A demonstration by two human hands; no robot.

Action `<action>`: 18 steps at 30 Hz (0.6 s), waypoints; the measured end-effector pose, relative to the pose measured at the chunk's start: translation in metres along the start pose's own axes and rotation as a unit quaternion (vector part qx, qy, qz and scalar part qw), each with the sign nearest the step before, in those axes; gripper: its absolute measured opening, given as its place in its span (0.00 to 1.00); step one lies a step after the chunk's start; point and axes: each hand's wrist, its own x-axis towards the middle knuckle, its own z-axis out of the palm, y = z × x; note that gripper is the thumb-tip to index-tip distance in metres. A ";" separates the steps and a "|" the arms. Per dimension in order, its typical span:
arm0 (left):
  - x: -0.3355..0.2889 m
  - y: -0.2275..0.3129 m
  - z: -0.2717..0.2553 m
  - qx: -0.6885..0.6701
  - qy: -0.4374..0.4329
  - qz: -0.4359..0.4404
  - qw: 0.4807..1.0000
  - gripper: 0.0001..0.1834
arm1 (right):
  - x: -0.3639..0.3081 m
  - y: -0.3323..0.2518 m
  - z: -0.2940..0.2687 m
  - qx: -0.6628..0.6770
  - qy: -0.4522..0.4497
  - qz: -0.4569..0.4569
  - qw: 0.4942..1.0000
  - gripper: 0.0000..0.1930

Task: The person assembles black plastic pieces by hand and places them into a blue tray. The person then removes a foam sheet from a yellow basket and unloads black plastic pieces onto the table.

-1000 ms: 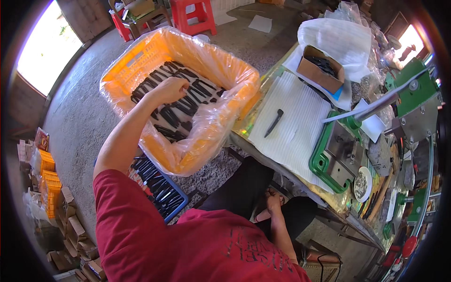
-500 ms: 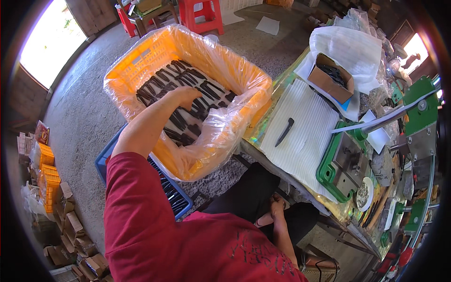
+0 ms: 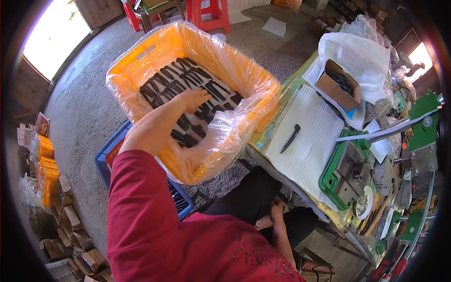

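Observation:
My left hand (image 3: 193,99) hovers over or rests on rows of slim black pieces (image 3: 176,87), shaped like closed folding knives. Its fingers are stretched out, and nothing shows in them. The pieces lie on a white sheet inside a yellow crate (image 3: 141,58) lined with a clear plastic bag (image 3: 253,77). Down in my lap, against dark trousers, is my right hand (image 3: 277,209); its fingers are partly hidden. A single slim black piece (image 3: 291,138) lies on the white foam sheet (image 3: 305,127) over the table at my right.
On the table are a cardboard box (image 3: 331,91) of black pieces, a green hand press (image 3: 345,169) with a long lever, and a white bowl (image 3: 364,203) of small bits. A blue crate (image 3: 185,207) sits under the yellow one. Cartons (image 3: 70,221) pile up at the far left.
My left hand has shifted slightly right within the crate, and its fingers have straightened from a downward curl. The view has shifted a little. My right hand stays in my lap.

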 end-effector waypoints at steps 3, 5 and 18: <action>-0.003 0.000 -0.004 0.005 0.006 0.008 1.000 0.34 | 0.010 0.017 0.001 0.020 0.004 0.011 1.000 0.17; -0.006 -0.002 -0.002 0.002 0.012 0.012 1.000 0.33 | 0.010 0.016 0.001 0.035 -0.012 0.010 0.999 0.17; -0.002 -0.004 0.007 0.034 -0.011 -0.002 0.999 0.26 | 0.004 0.007 0.000 0.039 -0.032 0.015 0.999 0.18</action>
